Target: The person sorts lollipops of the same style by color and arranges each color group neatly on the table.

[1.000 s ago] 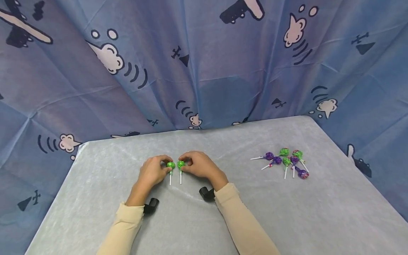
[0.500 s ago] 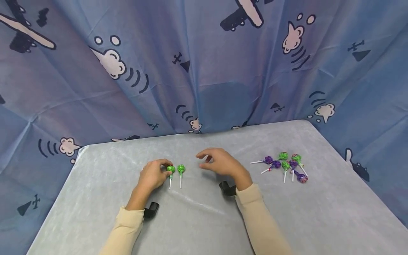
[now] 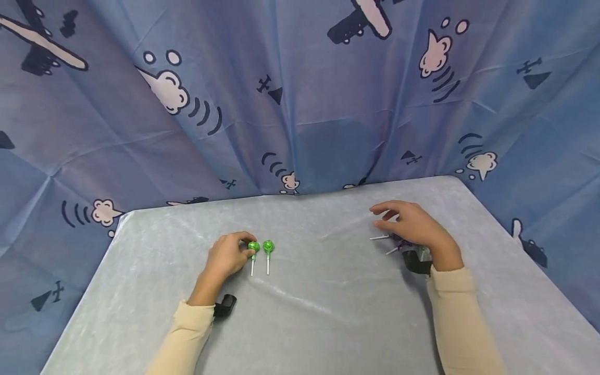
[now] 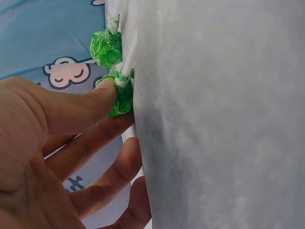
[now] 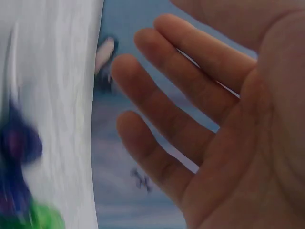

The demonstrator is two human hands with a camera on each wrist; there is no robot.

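Left hand (image 3: 228, 255) pinched a green pop (image 3: 253, 247) by its ball between thumb and fingers, stick toward the person, on the tabletop (image 3: 300, 323). Second green pop (image 3: 268, 246) lay just beside, not touching. Pops looked light, balls hard, wrappers probably slick, sticks thin and likely to roll; best hold likely a soft pinch on the ball's sides. Right hand (image 3: 414, 226) held nothing, thumb and fingers wide apart, near purple pops (image 5: 21, 143), partly hiding them.
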